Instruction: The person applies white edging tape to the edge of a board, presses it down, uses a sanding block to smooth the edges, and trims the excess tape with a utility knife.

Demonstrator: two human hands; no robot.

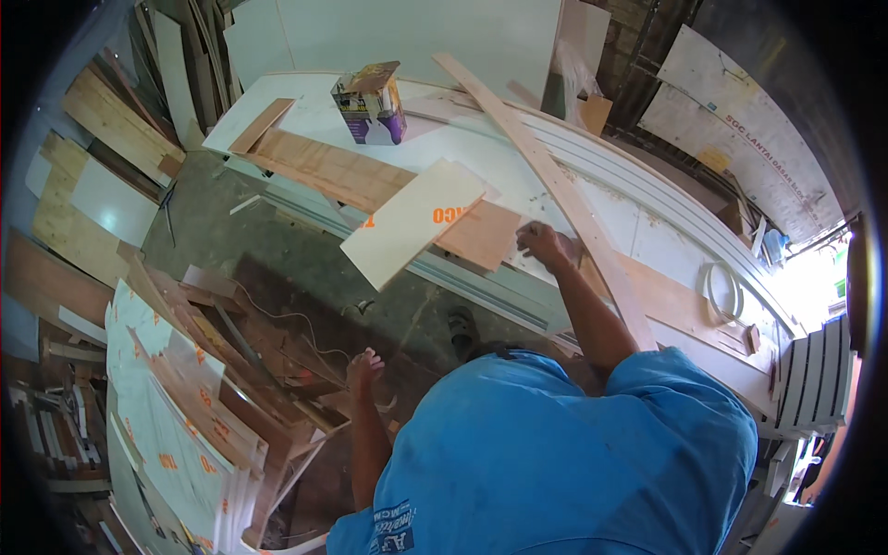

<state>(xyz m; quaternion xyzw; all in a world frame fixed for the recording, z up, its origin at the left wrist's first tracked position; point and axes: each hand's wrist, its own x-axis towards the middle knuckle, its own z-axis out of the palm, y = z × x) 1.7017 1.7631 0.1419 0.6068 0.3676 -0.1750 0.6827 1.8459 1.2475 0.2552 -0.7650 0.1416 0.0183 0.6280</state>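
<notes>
My right hand (544,245) is over the white workbench (453,139), beside the corner of a small brown board (483,235). Its fingers are curled together, and whatever they may hold is too small to make out. A pale board with orange print (412,222) lies partly over the brown one, tilted across the bench's near edge. Low on the left, my left hand (366,368) hangs in the air, away from the bench. Its fingers are loosely bent and a little apart, with nothing visible in them.
A long wooden strip (546,176) crosses the bench near my right arm. Farther back stands an open purple-and-black carton (372,109), beside a wood plank (324,166). A roll of edging (723,294) lies at right. Stacked sheets (176,435) and a loose cable (310,328) are at lower left.
</notes>
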